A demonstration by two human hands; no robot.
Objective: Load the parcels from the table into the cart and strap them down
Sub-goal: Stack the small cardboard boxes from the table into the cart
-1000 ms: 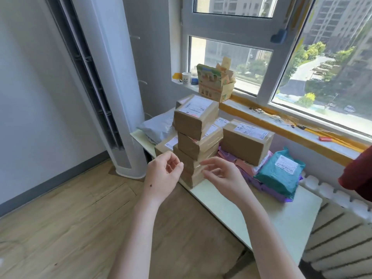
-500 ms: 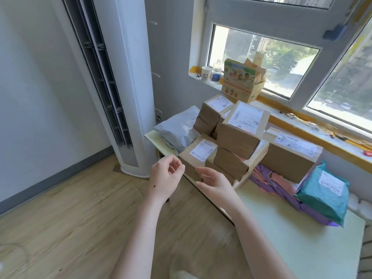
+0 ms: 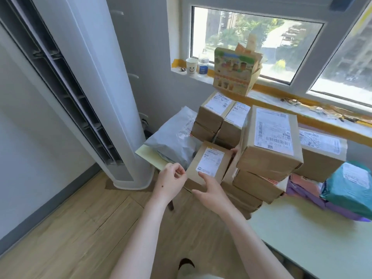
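Right hand (image 3: 209, 190): fingers straight and spread. Index tip is on the near corner of the label on the small box (image 3: 209, 166), thumb out along its near edge. Flat contact, no grip.

Left hand (image 3: 171, 180): fingers curled at the small box's near-left corner, thumb and index tips close together. Can't tell whether they pinch the edge or just sit against it.

Small box sits label up at the left end of the table (image 3: 302, 238).
- Against its right side: stack of brown boxes (image 3: 255, 190), with a big labelled box (image 3: 269, 146) on top.
- Behind it: rear boxes (image 3: 217, 117), two side by side, more under them.
- Just left of it: grey mailer bag (image 3: 171, 141).
- Well to its right: purple mailers (image 3: 302, 190) with a teal mailer (image 3: 346, 184) on them.
- Further left, on the floor (image 3: 80, 228): white tower air conditioner (image 3: 100, 87).
- Beyond it, on the windowsill (image 3: 271, 95): printed carton (image 3: 233, 71), paper cup (image 3: 191, 65), bottle (image 3: 203, 63).
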